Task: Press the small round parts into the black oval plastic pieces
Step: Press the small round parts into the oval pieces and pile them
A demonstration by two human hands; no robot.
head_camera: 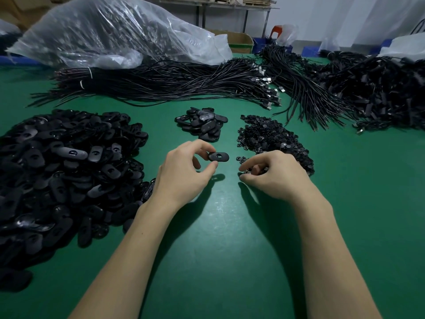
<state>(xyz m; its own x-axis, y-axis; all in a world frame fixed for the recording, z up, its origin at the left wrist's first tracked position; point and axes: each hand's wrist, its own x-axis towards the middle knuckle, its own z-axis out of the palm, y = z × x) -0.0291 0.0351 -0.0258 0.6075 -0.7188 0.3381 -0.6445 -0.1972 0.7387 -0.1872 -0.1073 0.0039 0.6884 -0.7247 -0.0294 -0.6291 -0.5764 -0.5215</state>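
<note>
My left hand (184, 169) pinches one black oval plastic piece (219, 156) by its left end and holds it above the green table (218, 238), its hole facing up. To its right, my right hand (273, 173) rests at the near edge of the heap of small round parts (271, 137), fingers curled down onto several of them. Whether it holds one is hidden under the fingers. A large heap of oval pieces (64, 171) lies at the left. A smaller heap of oval pieces (202, 123) sits just beyond my hands.
Bundles of black cables (161, 84) stretch across the back of the table, with more cable heaps (372, 93) at the right. A big clear plastic bag (110, 31) of parts stands at the back left. A cardboard box (239, 41) sits behind it.
</note>
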